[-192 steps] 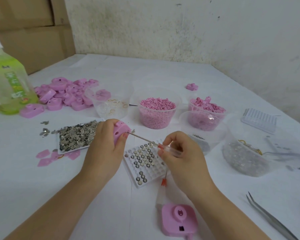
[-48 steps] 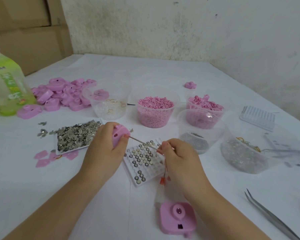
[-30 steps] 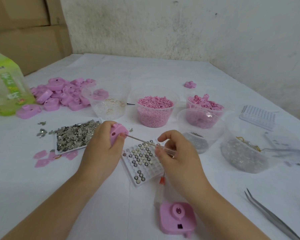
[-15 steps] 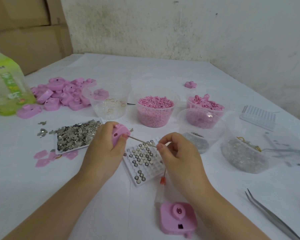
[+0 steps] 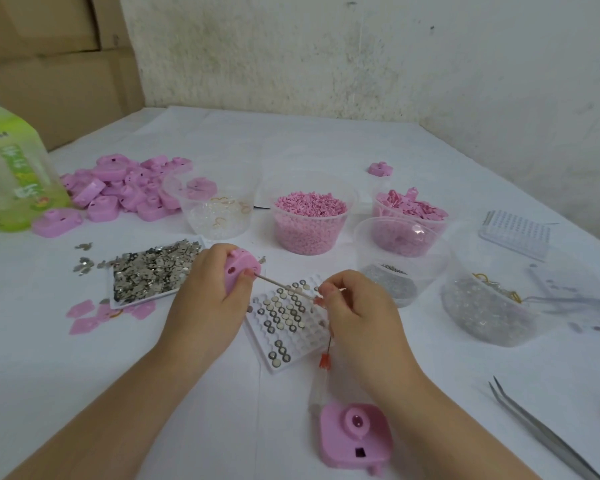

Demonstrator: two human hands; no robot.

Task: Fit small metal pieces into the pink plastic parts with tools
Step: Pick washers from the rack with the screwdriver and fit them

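Tip of thin metal rod (image 5: 284,287) stays in rounded pink plastic part (image 5: 239,268), left hand (image 5: 205,303) gripping it; right hand (image 5: 357,317) re-pinches rod; I think seating's unfinished.

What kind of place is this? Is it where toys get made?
Probably a small hand-assembly workbench, maybe for toys or gadgets. A heap of matching pink plastic parts lies on the white table, clear tubs hold sorted small bits, and tiny metal pieces lie heaped nearby.
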